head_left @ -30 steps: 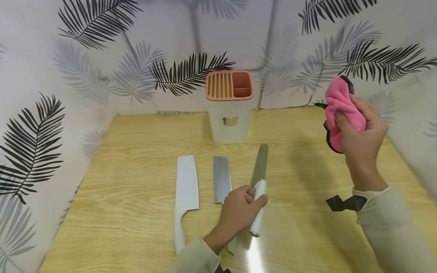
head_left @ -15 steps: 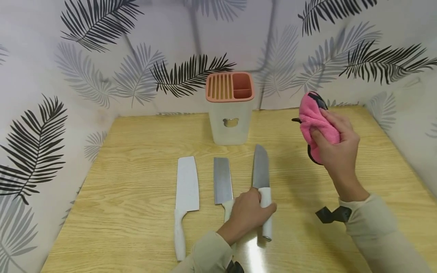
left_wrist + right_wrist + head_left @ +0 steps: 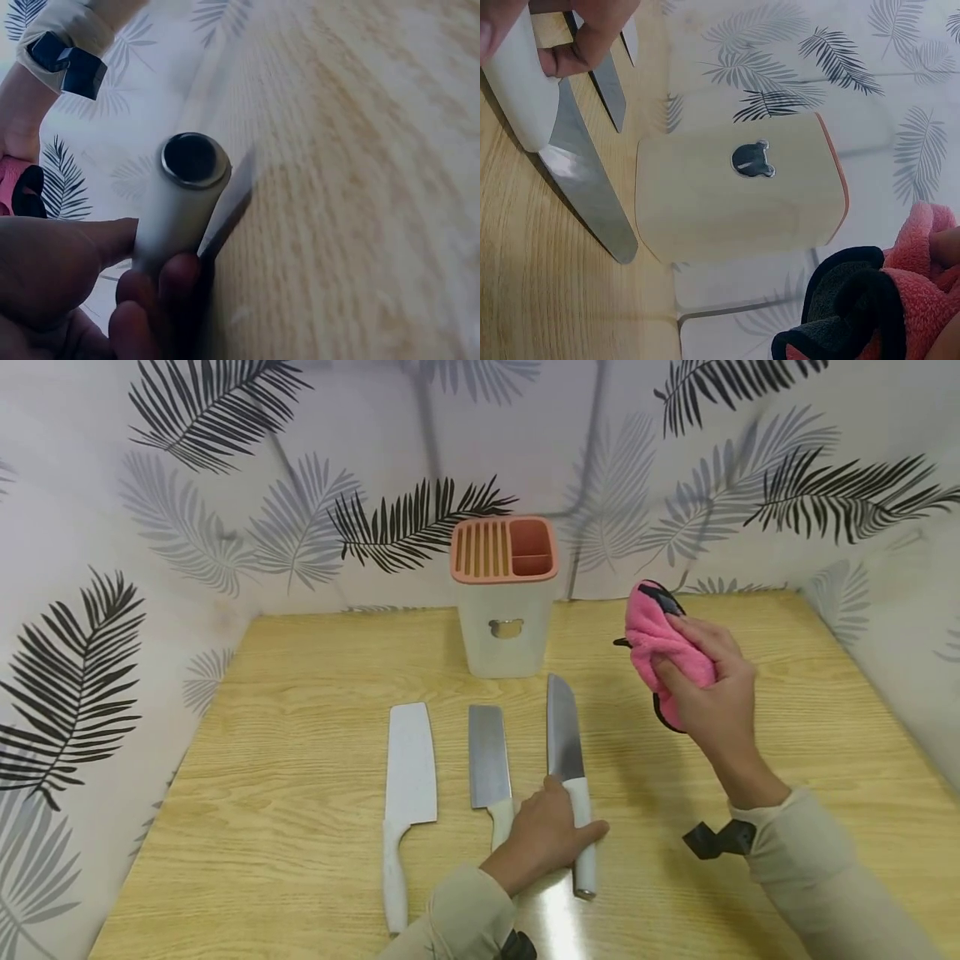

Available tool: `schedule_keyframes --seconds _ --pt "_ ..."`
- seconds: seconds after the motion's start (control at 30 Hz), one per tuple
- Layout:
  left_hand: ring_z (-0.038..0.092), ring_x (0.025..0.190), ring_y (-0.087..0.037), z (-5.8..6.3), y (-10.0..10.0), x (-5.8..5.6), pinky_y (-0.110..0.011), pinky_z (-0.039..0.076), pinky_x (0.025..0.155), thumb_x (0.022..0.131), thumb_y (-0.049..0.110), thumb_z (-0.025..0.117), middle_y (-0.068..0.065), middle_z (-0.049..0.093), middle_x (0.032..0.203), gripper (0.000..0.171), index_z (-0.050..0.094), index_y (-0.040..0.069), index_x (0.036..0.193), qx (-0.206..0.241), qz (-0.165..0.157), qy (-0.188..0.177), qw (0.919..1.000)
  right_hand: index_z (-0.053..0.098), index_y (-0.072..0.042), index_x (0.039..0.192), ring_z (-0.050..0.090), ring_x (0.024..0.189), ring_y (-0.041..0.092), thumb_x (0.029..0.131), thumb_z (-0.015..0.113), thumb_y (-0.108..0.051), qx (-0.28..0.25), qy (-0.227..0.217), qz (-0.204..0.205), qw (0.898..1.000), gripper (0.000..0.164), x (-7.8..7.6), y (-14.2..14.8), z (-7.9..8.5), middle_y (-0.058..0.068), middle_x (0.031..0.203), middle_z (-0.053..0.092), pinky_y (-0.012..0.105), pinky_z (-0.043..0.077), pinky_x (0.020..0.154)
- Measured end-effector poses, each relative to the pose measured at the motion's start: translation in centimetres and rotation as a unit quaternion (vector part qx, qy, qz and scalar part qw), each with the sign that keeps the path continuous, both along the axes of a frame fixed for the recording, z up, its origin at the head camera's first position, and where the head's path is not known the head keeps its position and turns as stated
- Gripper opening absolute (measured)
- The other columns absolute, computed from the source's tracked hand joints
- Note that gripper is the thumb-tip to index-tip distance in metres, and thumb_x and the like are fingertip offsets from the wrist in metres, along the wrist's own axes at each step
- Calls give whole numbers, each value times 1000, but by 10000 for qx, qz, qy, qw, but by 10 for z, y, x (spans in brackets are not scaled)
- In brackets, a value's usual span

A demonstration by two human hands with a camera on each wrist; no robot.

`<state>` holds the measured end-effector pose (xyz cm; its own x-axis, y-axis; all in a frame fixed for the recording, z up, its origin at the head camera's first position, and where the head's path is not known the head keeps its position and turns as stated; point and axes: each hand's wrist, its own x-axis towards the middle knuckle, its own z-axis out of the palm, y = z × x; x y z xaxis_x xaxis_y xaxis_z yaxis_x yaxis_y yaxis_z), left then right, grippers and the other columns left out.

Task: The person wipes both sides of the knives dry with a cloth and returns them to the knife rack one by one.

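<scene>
Leaf-patterned walls (image 3: 420, 435) are rising behind a wood-grained tabletop (image 3: 300, 668), on whose far part a pale knife holder (image 3: 501, 647) is being seen upright. Its top is being formed by a peach lid (image 3: 517, 575), slotted on the left and divided into two compartments on the right, and a bear-head-shaped mark (image 3: 506, 627) is being shown on its front.

Nearer the person than the holder, in front of its right side, a white-handled knife (image 3: 576, 787) is being held by the left hand (image 3: 543, 831). Its grip is being closed around the handle, thumb on one side and curled fingers on the other; the blade is being pointed toward the holder, its tip near the base yet apart from it. Whether the blade is touching the tabletop cannot be told.

To the right of the holder and in front of it, a pink cloth (image 3: 663, 647) with black edging is being held in the air by the right hand (image 3: 712, 697), the grip being closed on the bunched fabric between thumb and fingers.

In front of the holder, a smaller knife (image 3: 489, 756) is lying with its handle partly being hidden by the left hand. In front and to the left of the holder, a white cleaver (image 3: 411, 764) is lying, its blade being turned toward the wall
</scene>
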<state>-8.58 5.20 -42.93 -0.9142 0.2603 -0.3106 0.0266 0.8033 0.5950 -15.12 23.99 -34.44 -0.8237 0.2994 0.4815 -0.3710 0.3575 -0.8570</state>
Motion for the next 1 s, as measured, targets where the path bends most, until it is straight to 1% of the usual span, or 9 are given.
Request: schedule_keyframes --seconds 0.1,0.2,0.27,0.37,0.47,0.6,0.73,0.83,1.0 --pt "58 68 -20 3 -1 1 -30 45 56 76 53 69 -9 60 79 73 44 -4 116 -131 -98 -11 9999 66 -9 118 53 108 4 74 72 3 80 -119 54 9999 46 1 -2 -1 -17 111 59 14 41 79" --pt "53 58 -16 11 -13 -2 -28 41 48 79 57 63 -3 55 69 62 51 0 101 -17 -311 -275 9991 65 -10 118 53 107 4 74 72 3 166 -145 68 9997 47 2 -3 -1 -18 112 58 14 41 78" --pt "50 49 -13 20 -28 -5 -26 39 44 82 59 58 0 54 58 57 58 1 83 -43 -515 -396 9979 66 -9 118 53 107 4 73 72 3 176 -112 70 9998 47 2 -3 -1 -17 112 58 14 41 78" --pt "46 39 -11 33 -57 -10 -25 36 40 85 56 55 3 48 42 55 55 9 56 -261 -647 -390 9968 66 -9 117 54 107 3 73 72 3 185 -77 42 9998 46 3 -2 0 -17 112 59 14 41 78" --pt "46 34 -10 38 -81 -6 -26 38 39 86 51 56 2 47 37 56 55 10 48 -513 -678 -412 9955 66 -10 117 54 106 3 73 72 3 218 -114 3 9997 46 4 -1 0 -17 111 59 14 41 78" --pt "43 32 -10 29 -94 6 -27 39 38 81 51 63 3 44 36 55 53 9 47 -373 -513 -542 9965 66 -12 118 54 104 4 74 72 1 287 -302 32 9991 46 3 -4 -2 -16 112 58 14 42 75" --pt "37 44 -10 14 -92 14 -25 33 42 71 47 70 5 38 47 48 43 14 51 -120 -88 -130 9998 66 -15 119 53 105 3 75 73 0 363 -457 62 9983 47 2 -8 -5 -15 114 58 13 42 76" --pt "33 47 -10 5 -92 15 -24 29 41 69 41 71 6 33 50 46 37 16 51 -38 209 155 9997 66 -16 118 53 105 2 74 73 0 397 -428 77 9983 47 2 -12 -5 -13 115 58 13 41 75" --pt "32 46 -10 0 -95 12 -24 28 40 70 35 68 6 34 50 39 39 16 52 112 329 142 9993 66 -17 118 54 105 4 76 73 -2 439 -421 146 9980 46 3 -15 -4 -13 114 59 13 42 74"
